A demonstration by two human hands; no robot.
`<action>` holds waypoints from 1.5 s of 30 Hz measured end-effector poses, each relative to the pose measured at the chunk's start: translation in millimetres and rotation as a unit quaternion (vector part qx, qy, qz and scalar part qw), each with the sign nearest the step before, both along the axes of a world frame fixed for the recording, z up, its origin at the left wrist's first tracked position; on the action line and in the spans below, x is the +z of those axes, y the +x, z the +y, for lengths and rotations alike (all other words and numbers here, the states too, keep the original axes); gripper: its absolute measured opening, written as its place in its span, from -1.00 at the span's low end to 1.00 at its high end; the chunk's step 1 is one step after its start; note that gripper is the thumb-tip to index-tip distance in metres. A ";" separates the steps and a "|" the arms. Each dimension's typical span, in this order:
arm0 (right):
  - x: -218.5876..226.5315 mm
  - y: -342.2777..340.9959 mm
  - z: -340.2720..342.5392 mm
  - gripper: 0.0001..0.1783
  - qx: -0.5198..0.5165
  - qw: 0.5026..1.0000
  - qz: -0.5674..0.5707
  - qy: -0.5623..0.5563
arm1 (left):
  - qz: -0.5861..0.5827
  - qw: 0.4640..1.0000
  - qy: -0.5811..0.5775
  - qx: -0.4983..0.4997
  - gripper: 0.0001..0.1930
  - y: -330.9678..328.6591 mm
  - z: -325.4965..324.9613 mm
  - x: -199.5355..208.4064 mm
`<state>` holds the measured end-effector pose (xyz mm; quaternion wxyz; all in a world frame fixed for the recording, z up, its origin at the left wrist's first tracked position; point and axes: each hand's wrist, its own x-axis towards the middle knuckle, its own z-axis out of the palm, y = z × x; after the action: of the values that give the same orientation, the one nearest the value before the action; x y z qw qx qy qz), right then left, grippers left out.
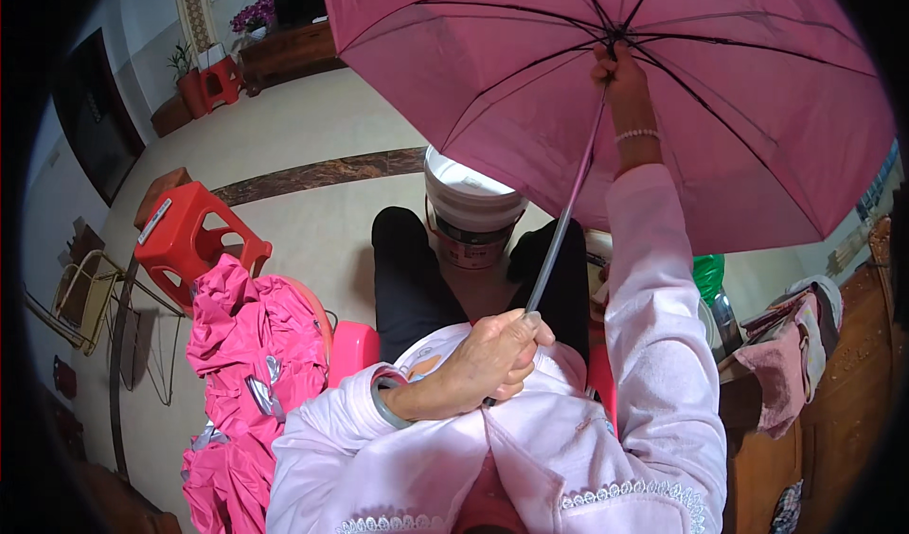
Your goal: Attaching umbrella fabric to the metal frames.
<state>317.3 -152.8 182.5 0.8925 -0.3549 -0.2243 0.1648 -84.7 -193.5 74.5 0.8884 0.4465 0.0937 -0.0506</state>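
Pink umbrella (757, 155) is up at 1 o'clock from my remote seat, right hand (623, 78) clasped by its hub (615, 36), left hand (500, 356) wrapped round the lower shaft (561, 255); I'd anchor low, work straight along it. Canopy rim (535, 186) looks close to the bucket (473, 210) at 12, roomier floor (369, 108) toward 11.

Room light moderate, even, dimmer toward rim. Floor (312, 122) pale, soft shadow beside left leg (405, 259). Bucket (459, 176) interior near white. Umbrella (748, 188) underside shaded; sheen along shaft (559, 250). Left hand (488, 362) fairly sharp; distant flowers (254, 13) softer. Fisheye tilts door (98, 117), bends floor band (312, 176); corners black.
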 end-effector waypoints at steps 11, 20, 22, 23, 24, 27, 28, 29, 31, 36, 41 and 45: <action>-15.7 -73.6 -41.4 -0.70 -0.372 0.751 -0.518 -0.171 | -0.034 0.998 0.041 -0.011 -0.66 6.9 -1.8 12.8; -7.0 -60.7 -30.2 -0.65 -0.388 0.627 -0.643 -0.206 | -0.144 0.982 0.114 -0.052 -0.60 20.0 3.2 16.0; 2.6 -63.2 -28.7 -0.64 -0.339 0.692 -0.603 -0.208 | -0.196 0.973 0.122 -0.019 -0.54 28.2 7.2 13.8; 9.8 -66.7 -28.5 -0.64 -0.291 0.752 -0.554 -0.208 | -0.246 0.960 0.132 0.012 -0.47 34.1 11.0 9.7; 16.6 -70.7 -27.5 -0.63 -0.241 0.805 -0.500 -0.208 | -0.294 0.944 0.142 0.043 -0.40 40.3 16.8 3.6; 40.8 -89.7 -22.3 -0.67 -0.282 0.808 -0.483 -0.187 | -0.072 0.977 0.134 0.151 -0.25 62.4 56.3 -55.2; 44.2 -89.7 -21.6 -0.68 -0.302 0.814 -0.466 -0.172 | -0.008 0.980 0.107 0.165 -0.27 63.7 66.6 -72.3; 45.1 -83.4 -18.7 -0.67 -0.300 0.822 -0.454 -0.169 | 0.049 0.981 0.076 0.170 -0.29 65.5 76.4 -87.0; 45.8 -82.0 -10.0 -0.68 -0.297 0.819 -0.462 -0.165 | 0.097 0.974 0.069 0.192 -0.32 67.7 81.8 -106.1; 30.0 -62.6 22.0 -0.54 -0.194 0.820 -0.462 -0.277 | 0.143 0.962 -0.067 0.222 -0.58 76.1 80.8 -133.9; -12.4 -94.9 42.8 -0.28 0.001 0.859 -0.394 -0.328 | 0.070 0.951 -0.205 0.221 -0.69 91.9 95.0 -139.2; -61.6 -146.7 12.3 -0.65 0.096 0.782 -0.450 -0.421 | 0.129 0.935 -0.202 0.261 -0.70 95.8 114.5 -148.7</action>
<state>170.7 -140.5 121.0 0.4314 -0.7061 -0.5415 0.1488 11.0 -78.9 -74.2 0.9220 0.2073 0.3085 0.1086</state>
